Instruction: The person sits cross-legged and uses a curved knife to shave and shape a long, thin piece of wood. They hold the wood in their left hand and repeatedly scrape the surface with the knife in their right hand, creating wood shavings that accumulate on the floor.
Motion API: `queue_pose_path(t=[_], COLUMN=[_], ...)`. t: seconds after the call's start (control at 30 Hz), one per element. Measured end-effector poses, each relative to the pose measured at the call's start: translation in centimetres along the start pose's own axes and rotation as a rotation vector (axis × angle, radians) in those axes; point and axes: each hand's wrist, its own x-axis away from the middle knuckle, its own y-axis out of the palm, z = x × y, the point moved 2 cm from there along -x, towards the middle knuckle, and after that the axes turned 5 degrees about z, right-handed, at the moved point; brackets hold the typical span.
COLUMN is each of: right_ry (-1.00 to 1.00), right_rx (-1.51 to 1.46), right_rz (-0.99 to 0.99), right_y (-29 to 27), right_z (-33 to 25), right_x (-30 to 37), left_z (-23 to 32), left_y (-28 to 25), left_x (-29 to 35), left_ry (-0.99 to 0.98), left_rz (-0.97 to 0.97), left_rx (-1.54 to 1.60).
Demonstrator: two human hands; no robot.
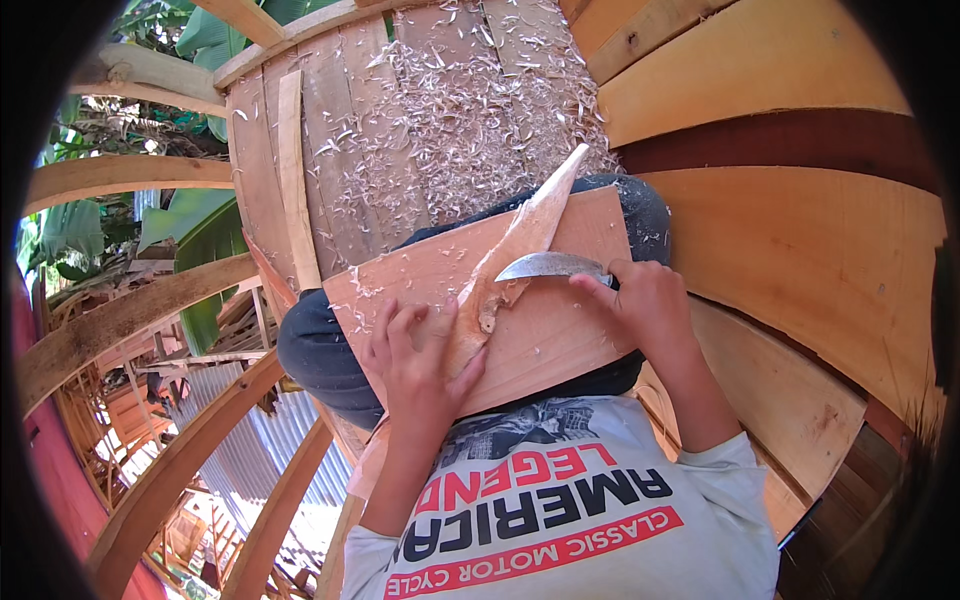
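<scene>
Across my lap lies a flat wooden board [560, 345]. On it rests a pale, partly carved piece of wood [535, 222], long and tapering to a point away from me, with a knobby notch at its middle. My left hand [415, 362] grips its near end, thumb on one side and fingers on the other, pressing it to the board. My right hand [645, 305] is closed round the handle of a curved-blade knife [555, 266]; the handle is mostly hidden in the fist. The blade points left, its tip at the wood near the notch.
Curled wood shavings [460, 120] cover much of the plank floor [345, 190] ahead, and a few lie on the board. A loose wooden strip [293, 180] lies at the left. Curved wooden ribs [140, 310] line the left side; wide planks [770, 240] rise at the right.
</scene>
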Motion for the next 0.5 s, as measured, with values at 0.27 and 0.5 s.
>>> queue_pose_path(t=[0.27, 0.5], right_ry=[0.125, 0.048], right_rx=[-0.021, -0.025], right_rz=[0.248, 0.137], right_y=[-0.1, -1.4], right_z=[2.5, 0.8], right_x=[-3.6, -2.0], left_z=[-0.1, -0.2], left_y=[0.1, 0.1], left_x=[0.3, 0.1], left_ry=[-0.020, -0.052], left_rz=[0.003, -0.008], left_rx=[0.007, -0.006])
